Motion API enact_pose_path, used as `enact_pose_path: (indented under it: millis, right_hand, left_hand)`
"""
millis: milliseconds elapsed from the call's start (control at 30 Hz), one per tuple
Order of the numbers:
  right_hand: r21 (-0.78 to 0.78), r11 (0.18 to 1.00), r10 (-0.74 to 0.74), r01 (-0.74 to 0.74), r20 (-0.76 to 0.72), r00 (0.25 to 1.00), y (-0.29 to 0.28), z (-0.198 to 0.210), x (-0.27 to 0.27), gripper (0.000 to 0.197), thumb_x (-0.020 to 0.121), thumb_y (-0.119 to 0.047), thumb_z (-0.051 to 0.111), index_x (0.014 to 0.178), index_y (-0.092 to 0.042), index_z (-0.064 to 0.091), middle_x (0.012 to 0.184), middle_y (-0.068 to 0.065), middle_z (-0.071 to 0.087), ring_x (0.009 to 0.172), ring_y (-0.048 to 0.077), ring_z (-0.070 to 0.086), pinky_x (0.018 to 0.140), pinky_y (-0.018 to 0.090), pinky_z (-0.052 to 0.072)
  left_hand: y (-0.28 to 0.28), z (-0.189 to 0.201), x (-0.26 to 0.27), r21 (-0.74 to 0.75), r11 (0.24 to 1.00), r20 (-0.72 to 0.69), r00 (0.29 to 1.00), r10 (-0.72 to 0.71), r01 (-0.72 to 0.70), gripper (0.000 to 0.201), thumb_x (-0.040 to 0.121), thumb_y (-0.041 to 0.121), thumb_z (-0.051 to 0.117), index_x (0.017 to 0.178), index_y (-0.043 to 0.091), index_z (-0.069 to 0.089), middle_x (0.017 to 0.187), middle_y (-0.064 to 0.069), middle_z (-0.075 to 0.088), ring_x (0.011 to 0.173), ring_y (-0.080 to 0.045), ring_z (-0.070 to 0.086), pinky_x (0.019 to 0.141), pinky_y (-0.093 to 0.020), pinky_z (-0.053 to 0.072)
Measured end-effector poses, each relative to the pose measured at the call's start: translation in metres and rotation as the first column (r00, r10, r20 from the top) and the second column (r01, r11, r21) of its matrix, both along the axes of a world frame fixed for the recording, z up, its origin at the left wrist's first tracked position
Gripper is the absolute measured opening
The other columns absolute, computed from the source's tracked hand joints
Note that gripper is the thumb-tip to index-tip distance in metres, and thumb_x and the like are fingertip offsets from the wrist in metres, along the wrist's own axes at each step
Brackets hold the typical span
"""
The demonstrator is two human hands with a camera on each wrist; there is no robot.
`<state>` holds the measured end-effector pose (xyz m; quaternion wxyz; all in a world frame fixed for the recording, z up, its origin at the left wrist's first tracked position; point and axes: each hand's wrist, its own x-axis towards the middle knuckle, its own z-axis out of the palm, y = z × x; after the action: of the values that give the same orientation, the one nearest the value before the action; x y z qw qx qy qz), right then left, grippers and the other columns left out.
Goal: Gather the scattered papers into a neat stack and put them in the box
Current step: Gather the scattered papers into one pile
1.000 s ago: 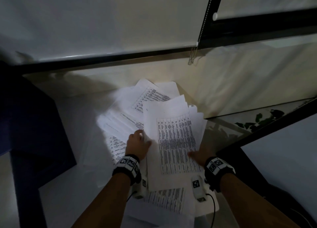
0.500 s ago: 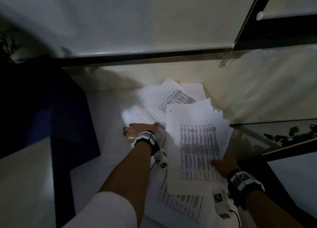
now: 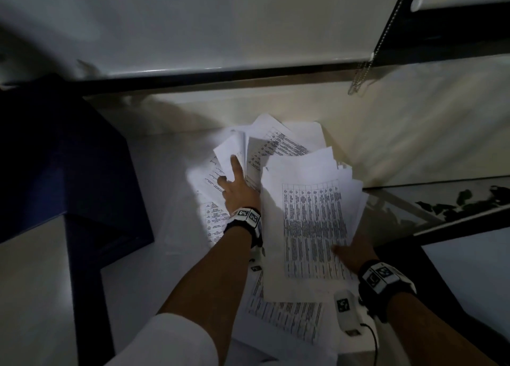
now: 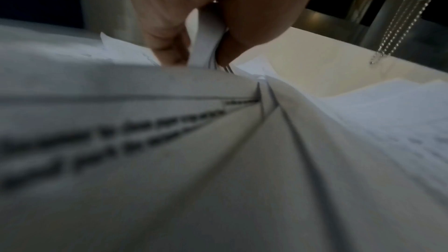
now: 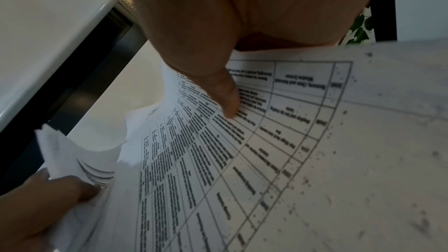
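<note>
Pretty dim shot, so bear with me. Closest to the camera, a printed sheet [image 3: 287, 321] lies flat on the white bench [image 3: 154, 283], partly tucked under everything else.

Just past it, the right hand [image 3: 354, 252] is grasping a thick sheaf [image 3: 311, 222] of papers at its lower right corner. The wrist view shows the thumb [image 5: 225, 93] pressing down on the top page, which carries a printed table, with the rest of the hand going underneath. The sheaf is lifted and fanned, edges not lined up.

Left of that, the left hand [image 3: 237, 189] is pinching a smaller bunch [image 3: 231, 150] of sheets. In its wrist view the thumb [image 4: 167, 45] and fingers [image 4: 254, 26] clamp the bunch from both sides, and the sheets stand up on edge between them. More loose pages [image 3: 209, 219] lie flat under and beside that hand, touching the lifted ones.

So the papers are all piled mid-bench, overlapping, some held, some flat. None are in the box [image 3: 63, 167], which I take to be the dark blue shape at the left, apart from the pile. Too dark to tell whether it's open.

Beyond the pile the bench runs to a dark window frame [image 3: 220, 74], with a blind [image 3: 193, 21] above it and a bead chain [image 3: 361, 73] hanging at the right.
</note>
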<state>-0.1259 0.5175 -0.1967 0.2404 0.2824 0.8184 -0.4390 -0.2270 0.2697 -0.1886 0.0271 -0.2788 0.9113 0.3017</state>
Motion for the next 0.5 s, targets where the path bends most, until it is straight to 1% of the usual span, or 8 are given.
enact_pose_path:
  millis: [67,133,167,233,267,333,433,500]
  right_hand:
    - [0.003,1.000,0.015,-0.015,0.002,1.000,0.000,-0.001,0.000,0.050,0.082,-0.014,0.070,0.128,-0.005,0.053,0.127,0.017,0.061,0.118,0.035,0.056,0.102,0.044,0.044]
    - [0.012,1.000,0.024,-0.024,0.012,1.000,0.002,-0.006,0.000,0.054,0.082,-0.020,0.071,0.131,-0.007,0.052,0.128,0.015,0.060,0.118,0.034,0.056,0.101,0.043,0.045]
    - [0.018,0.999,0.028,-0.028,0.013,1.000,0.002,-0.007,0.000,0.055,0.082,-0.020,0.071,0.132,-0.007,0.051,0.128,0.015,0.060,0.118,0.034,0.056,0.101,0.043,0.045]
    - [0.009,1.000,0.028,-0.028,0.014,1.000,0.002,-0.008,0.000,0.055,0.082,-0.019,0.070,0.133,-0.008,0.050,0.129,0.015,0.059,0.119,0.034,0.056,0.101,0.044,0.045]
    - [0.009,1.000,0.022,-0.023,0.013,1.000,0.001,-0.005,0.000,0.055,0.083,-0.017,0.070,0.133,-0.007,0.050,0.130,0.015,0.059,0.119,0.034,0.055,0.102,0.044,0.044]
    - [0.005,1.000,0.000,-0.001,0.017,1.000,0.000,-0.003,0.000,0.054,0.083,-0.012,0.069,0.133,-0.005,0.050,0.131,0.016,0.058,0.121,0.034,0.054,0.102,0.040,0.042]
    - [0.020,1.000,-0.013,0.012,0.013,1.000,-0.001,0.003,0.001,0.052,0.085,-0.008,0.068,0.133,-0.003,0.049,0.132,0.017,0.057,0.123,0.034,0.052,0.102,0.036,0.040]
    - [0.028,1.000,-0.005,0.004,0.024,1.000,-0.003,0.008,0.002,0.053,0.086,-0.008,0.067,0.135,-0.003,0.048,0.132,0.016,0.056,0.124,0.034,0.050,0.103,0.037,0.039]
  left_hand:
    - [-0.002,0.011,0.002,0.227,0.974,-0.070,0.997,0.032,-0.016,0.100,0.089,0.016,0.065,0.151,0.047,-0.007,0.122,-0.017,0.053,0.086,-0.030,0.062,0.071,-0.038,0.048]
    - [-0.006,0.022,0.004,0.362,0.922,-0.117,0.974,0.193,-0.139,0.100,0.090,0.007,0.062,0.153,0.041,-0.006,0.104,-0.010,0.062,0.073,-0.022,0.060,0.073,-0.035,0.050]
    - [-0.009,0.029,0.005,0.404,0.891,-0.136,0.950,0.283,-0.207,0.096,0.091,0.004,0.059,0.155,0.037,-0.005,0.101,-0.008,0.060,0.073,-0.021,0.060,0.077,-0.034,0.051]
    - [-0.020,0.039,0.007,0.456,0.834,-0.160,0.894,0.419,-0.310,0.081,0.093,0.005,0.057,0.156,0.028,0.011,0.107,-0.012,0.062,0.089,-0.027,0.063,0.083,-0.034,0.048]
    - [-0.026,0.044,0.006,0.454,0.829,-0.174,0.881,0.441,-0.326,0.069,0.093,0.008,0.059,0.151,0.023,0.025,0.113,-0.015,0.064,0.098,-0.030,0.064,0.082,-0.032,0.047]
    - [-0.039,0.056,0.008,0.355,0.884,-0.234,0.887,0.399,-0.304,0.039,0.093,0.013,0.059,0.131,0.011,0.049,0.114,-0.020,0.065,0.103,-0.038,0.064,0.078,-0.032,0.047]
    - [-0.055,0.086,0.010,0.139,0.968,-0.413,0.877,0.247,-0.207,0.022,0.092,0.016,0.057,0.110,0.005,0.060,0.100,-0.022,0.066,0.094,-0.040,0.063,0.076,-0.038,0.047]
    - [-0.065,0.114,0.015,0.016,0.986,-0.548,0.824,0.147,-0.165,0.018,0.087,0.011,0.056,0.102,0.004,0.064,0.091,-0.023,0.066,0.086,-0.041,0.062,0.070,-0.037,0.045]
